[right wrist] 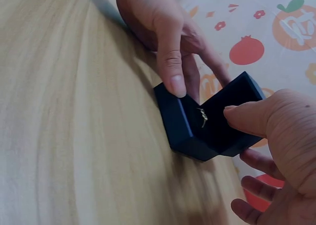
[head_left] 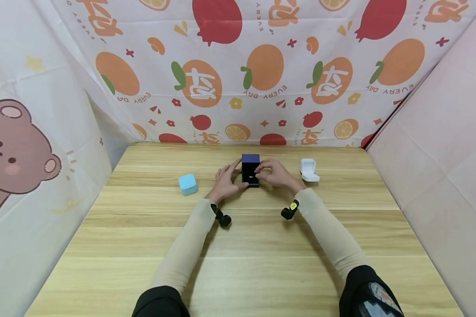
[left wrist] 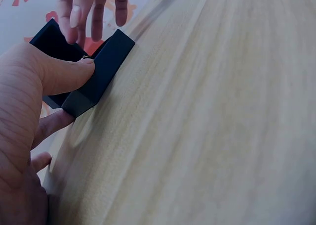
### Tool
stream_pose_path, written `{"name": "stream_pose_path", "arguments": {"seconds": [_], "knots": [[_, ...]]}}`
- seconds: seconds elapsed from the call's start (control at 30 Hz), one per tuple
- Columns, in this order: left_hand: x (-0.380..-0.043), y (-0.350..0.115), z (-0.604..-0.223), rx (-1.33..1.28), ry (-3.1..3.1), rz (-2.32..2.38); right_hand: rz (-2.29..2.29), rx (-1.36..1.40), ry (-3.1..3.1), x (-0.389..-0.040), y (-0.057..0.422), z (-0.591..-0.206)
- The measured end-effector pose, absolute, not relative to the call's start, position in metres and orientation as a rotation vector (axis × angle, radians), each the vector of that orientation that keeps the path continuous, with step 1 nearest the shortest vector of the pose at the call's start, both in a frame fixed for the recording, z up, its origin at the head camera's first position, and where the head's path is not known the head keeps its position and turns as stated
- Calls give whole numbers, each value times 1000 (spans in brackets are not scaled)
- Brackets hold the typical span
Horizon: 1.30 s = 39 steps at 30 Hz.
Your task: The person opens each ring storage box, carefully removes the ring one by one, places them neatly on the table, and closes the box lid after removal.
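Note:
A dark blue ring box (head_left: 251,160) stands with its lid raised on the table. A gold-coloured ring (right wrist: 203,117) sits in its base. My left hand (head_left: 226,182) grips the box from the left, with the thumb pressed on the front rim and fingers around the side and back. From the right, my right hand (head_left: 275,174) reaches in. Its thumb (right wrist: 247,117) overlaps the inside of the lid, close to the ring, while the other fingers hang loosely spread by the lid's outer edge.
On the wooden table (head_left: 254,246), a light blue rounded box (head_left: 188,184) stands to the left. A small white ring box (head_left: 309,171) with its lid up is at the right. Fruit-print cloth (head_left: 230,114) hangs along the back edge.

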<state>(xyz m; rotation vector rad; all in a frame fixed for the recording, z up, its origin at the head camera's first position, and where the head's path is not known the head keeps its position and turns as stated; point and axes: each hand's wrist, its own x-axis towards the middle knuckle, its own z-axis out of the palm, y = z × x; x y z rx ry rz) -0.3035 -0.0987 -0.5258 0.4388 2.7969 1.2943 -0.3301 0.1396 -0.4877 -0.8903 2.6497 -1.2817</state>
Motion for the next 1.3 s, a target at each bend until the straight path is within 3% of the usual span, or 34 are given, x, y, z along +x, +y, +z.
{"name": "stream_pose_path", "arguments": {"seconds": [0.5,1.3], "knots": [[-303,-100,-523,449,2788,1301,-1248,-906,2728,-331,130,-501],[-304,-102,-527,439,2765,1331,-1168,-691,2816,-328,119,-511]]}}
